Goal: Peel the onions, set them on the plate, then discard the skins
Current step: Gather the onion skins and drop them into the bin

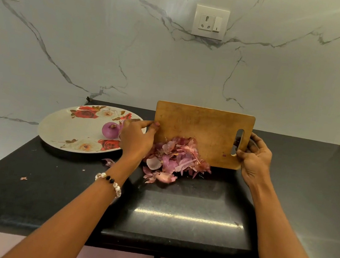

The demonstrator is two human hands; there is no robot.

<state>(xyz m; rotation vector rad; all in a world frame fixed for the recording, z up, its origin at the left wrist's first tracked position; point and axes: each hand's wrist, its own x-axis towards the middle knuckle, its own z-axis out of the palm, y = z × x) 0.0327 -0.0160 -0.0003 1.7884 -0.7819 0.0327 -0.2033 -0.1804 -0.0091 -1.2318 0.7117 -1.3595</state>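
A wooden cutting board [199, 131] is tilted up on its near edge on the black counter. My left hand [135, 138] grips its left edge with thumb and fingers. My right hand [253, 156] holds its right end, beside the handle slot. A heap of purple onion skins [173, 160] lies at the board's lower edge and spills onto the counter. A peeled purple onion [110, 130] sits on the floral plate [72, 127] to the left; my left hand partly hides another one beside it.
The black counter [45, 187] ends in a front edge near me. Stray bits of skin [108, 161] lie near the plate, and a small scrap [23, 178] lies at the left. A marble wall with sockets [210, 22] rises behind.
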